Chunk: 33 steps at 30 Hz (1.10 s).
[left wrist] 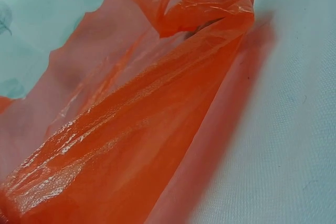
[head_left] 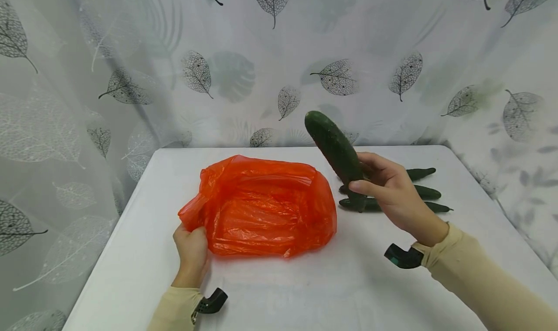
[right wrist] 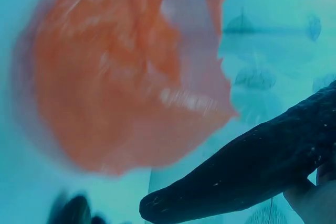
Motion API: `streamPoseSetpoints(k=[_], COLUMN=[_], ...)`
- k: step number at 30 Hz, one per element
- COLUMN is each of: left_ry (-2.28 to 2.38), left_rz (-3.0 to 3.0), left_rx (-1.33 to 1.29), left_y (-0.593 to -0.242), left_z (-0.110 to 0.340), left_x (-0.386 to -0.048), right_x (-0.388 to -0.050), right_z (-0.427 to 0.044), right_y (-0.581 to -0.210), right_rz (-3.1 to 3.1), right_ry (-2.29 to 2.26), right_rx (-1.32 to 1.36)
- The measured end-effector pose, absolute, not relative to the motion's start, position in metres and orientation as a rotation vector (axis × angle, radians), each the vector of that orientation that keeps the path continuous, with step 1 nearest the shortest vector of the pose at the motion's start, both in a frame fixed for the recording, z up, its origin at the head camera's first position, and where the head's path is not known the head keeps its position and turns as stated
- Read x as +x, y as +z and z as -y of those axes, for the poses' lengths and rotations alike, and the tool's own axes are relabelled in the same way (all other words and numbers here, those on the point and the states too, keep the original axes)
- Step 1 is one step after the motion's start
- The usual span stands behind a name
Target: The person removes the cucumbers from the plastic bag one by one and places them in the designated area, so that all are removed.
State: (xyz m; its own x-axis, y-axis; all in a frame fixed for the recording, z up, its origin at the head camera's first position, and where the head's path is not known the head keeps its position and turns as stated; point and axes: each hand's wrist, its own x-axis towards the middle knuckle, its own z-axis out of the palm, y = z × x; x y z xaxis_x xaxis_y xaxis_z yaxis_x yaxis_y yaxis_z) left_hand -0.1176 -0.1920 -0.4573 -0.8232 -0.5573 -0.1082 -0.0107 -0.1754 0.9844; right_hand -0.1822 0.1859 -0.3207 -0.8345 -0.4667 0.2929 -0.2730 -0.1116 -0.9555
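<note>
A red-orange plastic bag [head_left: 266, 210] lies on the white table, its mouth spread wide. My left hand [head_left: 192, 251] grips the bag's left end. In the left wrist view the bag [left wrist: 136, 135] fills much of the frame, and the left hand is not visible there. My right hand [head_left: 394, 193] holds a dark green cucumber [head_left: 333, 144] near its lower end, raised and tilted, to the right of the bag. In the right wrist view the cucumber [right wrist: 247, 166] crosses the lower right, apart from the bag [right wrist: 115, 87].
Several more cucumbers [head_left: 436, 207] lie side by side on the table [head_left: 305, 297], partly hidden behind the right hand. A leaf-patterned curtain [head_left: 270, 55] hangs behind the table's back edge and at both sides.
</note>
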Motion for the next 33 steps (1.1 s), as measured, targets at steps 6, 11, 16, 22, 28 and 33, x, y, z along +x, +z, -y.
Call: streamPoseSetpoints(k=[6, 11, 16, 22, 28, 33], left_ry=[-2.06, -2.062, -2.068, -2.072, -2.074, -2.075], left_rz=[1.737, 1.754, 1.751, 1.759, 1.745, 1.741], left_rx=[0.648, 0.633, 0.631, 0.641, 0.636, 0.627], left_y=[-0.457, -0.456, -0.455, -0.454, -0.454, -0.455], left_z=[0.192, 0.192, 0.192, 0.192, 0.192, 0.193], left_x=[-0.118, -0.116, -0.117, -0.118, -0.118, -0.118], right_x=[-0.185, -0.187, -0.186, -0.183, -0.183, -0.184], right_z=[-0.214, -0.234, -0.249, -0.265, -0.284, -0.296], right_y=[-0.332, -0.345, -0.361, -0.378, -0.395, -0.406], right_rz=[-2.185, -2.516, -2.856, -2.999, -3.066, -3.11], right_ry=[-1.948, -1.727, -1.373, -1.159, -1.044, -0.936], right_rx=[-0.899, -0.984, -0.988, -0.973, -0.982, -0.977])
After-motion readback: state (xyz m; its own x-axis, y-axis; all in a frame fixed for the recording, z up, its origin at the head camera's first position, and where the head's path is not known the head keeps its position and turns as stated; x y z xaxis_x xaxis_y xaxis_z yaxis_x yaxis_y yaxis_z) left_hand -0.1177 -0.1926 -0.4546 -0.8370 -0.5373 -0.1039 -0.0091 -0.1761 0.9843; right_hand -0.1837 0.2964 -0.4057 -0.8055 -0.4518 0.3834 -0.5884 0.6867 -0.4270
